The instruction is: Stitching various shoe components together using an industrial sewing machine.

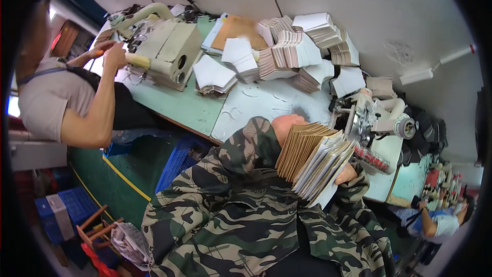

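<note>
Close in front of my chest is a thick stack of flat cut pieces (313, 156), brown toward the left and white toward the right, with their edges fanned out. My right hand (347, 173) is closed round its right side, fingers partly showing. At the far left edge of the stack is my left hand (288, 124), gripping it from behind; most of its fingers are hidden by the pieces. Both arms wear loose camouflage sleeves (205, 184). The sewing machine (366, 115) nearest the stack stands just beyond my right hand.
Several piles of white cut pieces (297, 48) lie along the wall on the worktable (246, 113). Another machine (169, 46) stands at left, where a co-worker (77, 97) works. A blue basket (177, 161) sits below the table edge; a wooden stool (97, 228) stands lower left.
</note>
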The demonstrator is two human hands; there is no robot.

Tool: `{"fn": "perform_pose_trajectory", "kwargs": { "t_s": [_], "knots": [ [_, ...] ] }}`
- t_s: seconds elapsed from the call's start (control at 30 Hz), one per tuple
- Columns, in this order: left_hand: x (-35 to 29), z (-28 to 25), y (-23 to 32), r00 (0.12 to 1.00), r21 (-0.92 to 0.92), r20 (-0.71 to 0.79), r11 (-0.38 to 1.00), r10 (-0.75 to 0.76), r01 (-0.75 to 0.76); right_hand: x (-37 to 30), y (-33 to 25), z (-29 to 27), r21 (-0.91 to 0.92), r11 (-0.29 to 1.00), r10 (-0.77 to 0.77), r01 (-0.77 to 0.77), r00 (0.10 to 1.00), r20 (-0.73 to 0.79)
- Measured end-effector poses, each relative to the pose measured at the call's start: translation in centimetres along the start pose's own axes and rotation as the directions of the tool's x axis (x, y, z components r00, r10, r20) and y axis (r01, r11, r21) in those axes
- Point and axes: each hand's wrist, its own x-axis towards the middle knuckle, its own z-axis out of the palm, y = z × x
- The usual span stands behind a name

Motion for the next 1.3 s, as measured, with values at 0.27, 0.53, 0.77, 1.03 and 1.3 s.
{"fn": "perform_pose_trajectory", "kwargs": {
  "t_s": [0.27, 0.53, 0.77, 1.03, 1.3],
  "knots": [
    [2.1, 3.6, 4.3, 0.936, 0.34, -0.296, 0.937, 0.192, -0.084, -1.3, 2.1, -0.9, 0.147, 0.984, -0.099, 0.098, 0.995, 0.004],
    [-1.5, 7.4, 5.4, 0.528, -0.871, -0.268, 0.437, -0.806, 0.225, -1.1, 5.3, -4.9, 0.31, 0.947, -0.102, 0.088, 0.994, 0.03],
    [-10.0, 7.8, 11.0, 0.548, -0.992, -0.104, 0.048, -0.83, -0.116, 3.9, 6.2, -1.4, -0.19, 0.979, 0.112, -0.07, 0.968, 0.224],
    [-20.3, 10.5, 16.6, 0.54, -0.423, -0.204, 0.571, -0.817, 0.704, 10.8, 10.4, 3.1, -0.305, 0.862, 0.454, -0.404, 0.884, 0.111],
    [-37.5, 26.5, 3.9, -0.006, -0.816, -0.541, 0.523, -0.841, 0.246, 15.2, 22.3, 17.6, -0.214, 0.873, 0.466, -0.437, 0.879, 0.105]
  ]
}}
